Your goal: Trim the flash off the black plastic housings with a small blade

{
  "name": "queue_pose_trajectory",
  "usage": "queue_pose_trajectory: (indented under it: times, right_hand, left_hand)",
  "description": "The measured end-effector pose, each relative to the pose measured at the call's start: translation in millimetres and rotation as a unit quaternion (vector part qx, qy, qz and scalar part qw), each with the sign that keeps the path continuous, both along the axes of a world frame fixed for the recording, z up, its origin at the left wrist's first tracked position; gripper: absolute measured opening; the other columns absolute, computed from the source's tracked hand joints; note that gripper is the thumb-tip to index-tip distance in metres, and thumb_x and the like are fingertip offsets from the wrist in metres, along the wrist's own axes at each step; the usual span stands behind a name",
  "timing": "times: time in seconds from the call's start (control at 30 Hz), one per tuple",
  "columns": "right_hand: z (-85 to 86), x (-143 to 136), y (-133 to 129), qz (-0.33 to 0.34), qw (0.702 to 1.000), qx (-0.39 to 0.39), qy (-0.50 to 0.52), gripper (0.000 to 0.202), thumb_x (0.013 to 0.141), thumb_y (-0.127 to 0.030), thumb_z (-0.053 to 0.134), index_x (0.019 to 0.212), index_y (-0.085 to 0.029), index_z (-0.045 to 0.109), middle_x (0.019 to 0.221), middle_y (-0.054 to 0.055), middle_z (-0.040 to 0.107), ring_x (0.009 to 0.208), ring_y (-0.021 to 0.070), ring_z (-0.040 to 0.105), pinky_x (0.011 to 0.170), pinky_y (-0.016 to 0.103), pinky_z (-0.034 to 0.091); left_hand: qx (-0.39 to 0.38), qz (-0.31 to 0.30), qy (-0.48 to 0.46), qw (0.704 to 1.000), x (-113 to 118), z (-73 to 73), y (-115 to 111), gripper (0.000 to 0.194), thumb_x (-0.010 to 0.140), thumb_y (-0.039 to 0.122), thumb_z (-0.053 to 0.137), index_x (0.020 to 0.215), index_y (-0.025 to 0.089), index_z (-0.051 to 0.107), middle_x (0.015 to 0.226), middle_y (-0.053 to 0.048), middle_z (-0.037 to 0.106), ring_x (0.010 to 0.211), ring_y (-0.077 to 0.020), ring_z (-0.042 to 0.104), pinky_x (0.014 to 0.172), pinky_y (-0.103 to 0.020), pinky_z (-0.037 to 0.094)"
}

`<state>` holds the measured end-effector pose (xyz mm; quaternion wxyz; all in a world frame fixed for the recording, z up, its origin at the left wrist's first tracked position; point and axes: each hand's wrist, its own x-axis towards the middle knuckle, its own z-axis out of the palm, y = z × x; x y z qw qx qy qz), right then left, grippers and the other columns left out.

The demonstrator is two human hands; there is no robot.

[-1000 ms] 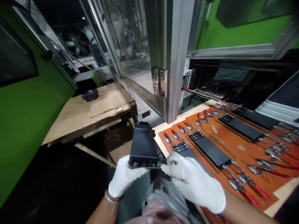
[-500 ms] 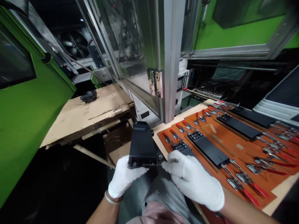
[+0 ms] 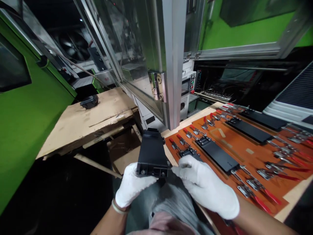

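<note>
A black plastic part (image 3: 152, 150) is held up in front of my body, its narrow edge with small round fittings facing me. My left hand (image 3: 133, 186), in a white glove, grips its lower left corner with the thumb along the bottom edge. Beside the lower right corner is my right hand (image 3: 204, 182), also gloved, its thumb and index finger pinched together. A thin thing seems to run from those fingertips to the part's edge, too small to make out. Right of the hands, long black panels (image 3: 217, 153) lie clamped on an orange board (image 3: 234, 143).
Red-handled toggle clamps (image 3: 260, 195) line the orange board. A metal-framed glass door (image 3: 174, 65) with a hinge stands ahead. On the left, a cardboard-covered table (image 3: 97, 111) bears a dark object (image 3: 89, 101). Green machines (image 3: 41, 94) rise at both sides.
The view has shifted slightly. The black part has turned a little in my left hand, showing more of its near edge. My right hand stays at its right corner.
</note>
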<state>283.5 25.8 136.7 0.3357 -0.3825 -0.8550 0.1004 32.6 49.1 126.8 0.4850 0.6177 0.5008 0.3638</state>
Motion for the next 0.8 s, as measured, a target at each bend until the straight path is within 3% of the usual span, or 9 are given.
queue_pose_trajectory:
  times: [0.2,0.33,0.47,0.8]
  right_hand:
    - [1.3,1.0,0.5,0.01,0.998,-0.043,0.04,0.042,0.079,-0.004,0.041,0.103,-0.024,0.069,0.092,0.005,0.058,0.073,0.0139,0.058,0.066,0.026,0.046]
    - [2.2,-4.3,4.4,-0.014,0.999,-0.017,0.035,0.039,0.082,-0.006,0.041,0.105,-0.021,0.068,0.092,0.006,0.057,0.069,0.0133,0.055,0.061,0.026,0.042]
    - [0.3,-8.1,4.6,0.002,0.999,-0.009,-0.045,0.035,0.084,-0.01,0.043,0.103,-0.024,0.069,0.085,0.003,0.058,0.058,0.0119,0.048,0.052,0.026,0.032]
    - [-3.4,-11.1,-0.2,-0.002,0.999,-0.046,0.005,0.037,0.083,-0.007,0.043,0.105,-0.023,0.068,0.092,0.005,0.059,0.068,0.0126,0.054,0.06,0.024,0.039]
  left_hand:
    - [0.005,-0.014,0.009,1.0,11.4,0.6,4.0,0.038,0.061,0.041,0.083,0.079,0.009,0.076,0.069,-0.008,0.072,0.061,-0.0187,0.062,0.057,-0.025,0.051]
    - [-0.003,-0.027,-0.018,0.999,21.2,1.5,4.4,0.033,0.061,0.036,0.083,0.077,0.008,0.076,0.068,-0.008,0.072,0.058,-0.0153,0.059,0.055,-0.023,0.049]
    - [-0.017,-0.041,-0.038,0.998,26.7,4.3,4.5,0.032,0.06,0.032,0.083,0.08,0.009,0.076,0.073,-0.009,0.074,0.061,-0.0167,0.063,0.059,-0.024,0.052]
    - [-0.022,-0.019,-0.014,0.999,27.8,-0.1,3.7,0.033,0.058,0.033,0.084,0.08,0.009,0.076,0.075,-0.01,0.075,0.068,-0.0234,0.068,0.06,-0.028,0.055]
